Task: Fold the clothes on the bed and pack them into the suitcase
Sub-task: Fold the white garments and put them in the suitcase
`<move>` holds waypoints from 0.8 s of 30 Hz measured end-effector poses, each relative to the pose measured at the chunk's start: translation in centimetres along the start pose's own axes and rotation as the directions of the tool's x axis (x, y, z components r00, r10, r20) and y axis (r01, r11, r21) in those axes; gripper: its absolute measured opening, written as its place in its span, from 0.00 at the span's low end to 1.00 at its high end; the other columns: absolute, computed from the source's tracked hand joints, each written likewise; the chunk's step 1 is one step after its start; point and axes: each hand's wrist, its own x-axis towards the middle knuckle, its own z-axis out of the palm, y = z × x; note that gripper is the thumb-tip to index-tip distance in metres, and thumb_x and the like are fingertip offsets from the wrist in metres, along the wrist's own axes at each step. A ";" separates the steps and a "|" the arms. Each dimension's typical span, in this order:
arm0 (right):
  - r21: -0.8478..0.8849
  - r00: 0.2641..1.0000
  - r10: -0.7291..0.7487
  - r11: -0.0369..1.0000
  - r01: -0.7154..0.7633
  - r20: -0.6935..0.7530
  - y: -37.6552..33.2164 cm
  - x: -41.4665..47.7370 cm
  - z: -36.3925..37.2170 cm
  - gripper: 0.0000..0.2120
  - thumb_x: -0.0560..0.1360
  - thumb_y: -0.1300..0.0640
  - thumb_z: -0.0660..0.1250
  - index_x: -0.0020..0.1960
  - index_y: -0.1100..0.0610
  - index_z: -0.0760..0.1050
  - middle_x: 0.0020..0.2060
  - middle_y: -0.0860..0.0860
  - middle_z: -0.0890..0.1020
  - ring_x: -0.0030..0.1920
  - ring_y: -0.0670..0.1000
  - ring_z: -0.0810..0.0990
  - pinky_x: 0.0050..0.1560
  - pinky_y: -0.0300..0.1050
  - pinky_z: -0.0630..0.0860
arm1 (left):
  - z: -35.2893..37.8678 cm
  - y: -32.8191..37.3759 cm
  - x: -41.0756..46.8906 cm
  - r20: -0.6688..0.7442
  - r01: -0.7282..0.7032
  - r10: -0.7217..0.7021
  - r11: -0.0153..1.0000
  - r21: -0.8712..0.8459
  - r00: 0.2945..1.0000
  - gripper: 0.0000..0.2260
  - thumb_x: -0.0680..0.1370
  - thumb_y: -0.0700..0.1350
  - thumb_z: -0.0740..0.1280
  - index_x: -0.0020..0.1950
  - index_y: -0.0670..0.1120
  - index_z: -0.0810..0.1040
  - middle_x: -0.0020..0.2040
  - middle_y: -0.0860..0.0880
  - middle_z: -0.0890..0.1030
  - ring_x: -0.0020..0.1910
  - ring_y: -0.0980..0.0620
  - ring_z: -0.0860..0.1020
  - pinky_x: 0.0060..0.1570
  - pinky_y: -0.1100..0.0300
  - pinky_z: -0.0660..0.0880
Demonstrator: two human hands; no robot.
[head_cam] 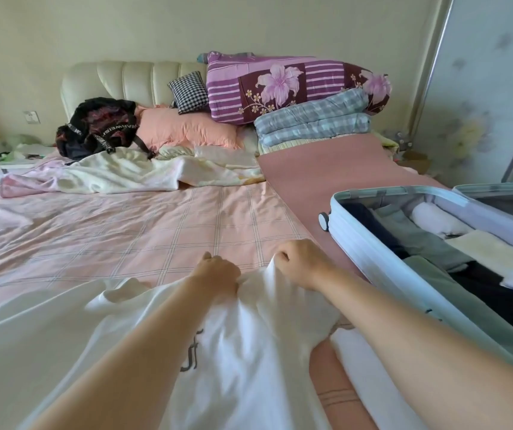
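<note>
- On the bed (131, 225), near its front edge, a white shirt (218, 352) lies spread, not yet folded.
- Left hand (218, 271) and right hand (298, 262) each pinch its far edge — fingers closed on cloth.
- Beside them, the open suitcase (373, 262) already holds several folded clothes — packing looks well along.

One open suitcase (373, 259) on the bed (124, 231), with one wheel (323, 221) in view. Inside, about six folded pieces: two dark, two grey-green, two or more pale; exact number unclear. One white garment (218, 352) on the bedsheet, gripped by two hands, left hand (218, 273) and right hand (301, 262). At the headboard: one pink pillow (183, 128), one checked cushion (188, 91), two folded quilts, purple floral quilt (280, 85) above plaid quilt (314, 122). One black backpack (100, 128). One rumpled blanket (118, 173).
</note>
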 end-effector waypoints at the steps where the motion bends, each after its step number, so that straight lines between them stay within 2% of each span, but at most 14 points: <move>1: -0.158 1.000 0.013 0.987 -0.016 -0.023 0.3 -0.1 -0.9 0.14 0.76 0.57 0.57 0.32 0.54 0.66 0.30 0.50 0.72 0.35 0.55 0.69 0.37 0.47 0.64 | -0.3 0.0 0.2 -0.054 0.023 -0.024 1.000 -0.008 0.998 0.12 0.79 0.49 0.59 0.57 0.50 0.78 0.58 0.47 0.79 0.62 0.46 0.73 0.63 0.51 0.60; 3: -0.478 0.998 0.066 0.876 -0.070 -0.025 0.7 -0.4 -2.6 0.11 0.79 0.56 0.57 0.42 0.52 0.76 0.41 0.51 0.80 0.44 0.57 0.79 0.40 0.45 0.67 | -1.0 0.3 0.7 -0.227 0.080 -0.099 0.992 -0.094 0.969 0.12 0.81 0.53 0.60 0.58 0.51 0.78 0.58 0.49 0.79 0.61 0.47 0.73 0.62 0.52 0.60; 5: -0.639 0.976 0.208 0.760 -0.122 0.061 1.0 -0.5 -3.1 0.11 0.77 0.59 0.60 0.54 0.53 0.79 0.52 0.51 0.82 0.53 0.55 0.81 0.45 0.44 0.71 | -1.0 1.3 0.9 -0.333 0.095 -0.155 0.977 -0.190 0.930 0.12 0.79 0.55 0.64 0.61 0.53 0.76 0.60 0.51 0.77 0.62 0.48 0.71 0.62 0.53 0.59; 7: -0.742 0.936 0.311 0.664 -0.089 0.167 0.9 -0.5 -2.5 0.15 0.76 0.60 0.63 0.61 0.54 0.78 0.58 0.51 0.80 0.59 0.55 0.79 0.55 0.46 0.75 | -0.7 2.5 0.4 -0.285 0.035 -0.097 0.976 -0.213 0.954 0.20 0.77 0.54 0.67 0.68 0.55 0.70 0.65 0.51 0.72 0.66 0.48 0.68 0.65 0.54 0.59; 9: -0.781 0.924 0.304 0.625 -0.010 0.231 0.2 -0.6 -1.3 0.19 0.76 0.57 0.65 0.67 0.52 0.75 0.63 0.52 0.77 0.64 0.56 0.76 0.64 0.51 0.72 | -0.1 3.1 -0.4 -0.237 -0.025 -0.031 0.974 -0.227 0.971 0.25 0.77 0.51 0.67 0.74 0.55 0.64 0.70 0.51 0.69 0.69 0.48 0.65 0.67 0.53 0.59; 11: -0.746 0.953 0.199 0.665 0.038 0.227 -1.3 -0.5 -0.1 0.21 0.76 0.57 0.65 0.69 0.52 0.72 0.65 0.54 0.75 0.67 0.57 0.72 0.67 0.52 0.67 | 0.4 1.9 -1.4 -0.256 -0.044 -0.025 0.964 -0.261 0.966 0.24 0.80 0.48 0.63 0.75 0.55 0.63 0.71 0.51 0.69 0.70 0.48 0.65 0.68 0.53 0.59; 14: -0.566 0.987 0.002 0.820 0.090 0.159 -5.0 0.0 1.2 0.20 0.76 0.62 0.61 0.67 0.52 0.71 0.64 0.54 0.74 0.65 0.57 0.72 0.65 0.52 0.66 | 0.8 -2.5 -3.8 -0.319 -0.019 -0.094 0.943 -0.333 0.943 0.19 0.82 0.44 0.57 0.74 0.54 0.66 0.70 0.51 0.72 0.69 0.48 0.67 0.67 0.53 0.60; 17: -0.330 0.982 -0.105 0.931 0.153 0.159 -10.2 0.8 2.7 0.23 0.76 0.66 0.59 0.69 0.52 0.71 0.65 0.53 0.75 0.65 0.56 0.73 0.65 0.51 0.68 | 1.3 -8.6 -6.9 -0.309 0.113 -0.231 0.927 -0.357 0.923 0.25 0.78 0.34 0.55 0.72 0.53 0.70 0.68 0.52 0.74 0.68 0.49 0.69 0.66 0.54 0.61; 20: -0.120 0.977 -0.134 0.981 0.155 0.165 -14.9 2.0 4.9 0.21 0.80 0.63 0.58 0.69 0.49 0.74 0.67 0.51 0.77 0.66 0.55 0.75 0.63 0.48 0.70 | 2.9 -15.1 -9.3 -0.181 0.280 -0.350 0.904 -0.324 0.919 0.27 0.77 0.33 0.56 0.72 0.55 0.70 0.68 0.52 0.74 0.68 0.49 0.70 0.66 0.53 0.66; 22: -0.112 0.975 -0.105 0.985 0.128 0.194 -16.5 3.0 6.8 0.18 0.81 0.59 0.59 0.67 0.48 0.76 0.66 0.50 0.78 0.65 0.55 0.76 0.62 0.47 0.71 | 4.1 -18.0 -10.3 -0.090 0.323 -0.376 0.878 -0.352 0.922 0.21 0.82 0.38 0.56 0.72 0.55 0.70 0.69 0.50 0.74 0.68 0.47 0.71 0.65 0.51 0.69; 24: -0.261 0.967 -0.068 0.956 0.133 0.244 -17.0 3.9 8.4 0.14 0.79 0.57 0.61 0.63 0.50 0.77 0.63 0.51 0.80 0.64 0.56 0.76 0.58 0.47 0.73 | 5.1 -19.2 -10.6 -0.015 0.338 -0.364 0.879 -0.336 0.931 0.17 0.84 0.44 0.56 0.73 0.52 0.70 0.70 0.48 0.73 0.69 0.46 0.71 0.65 0.51 0.69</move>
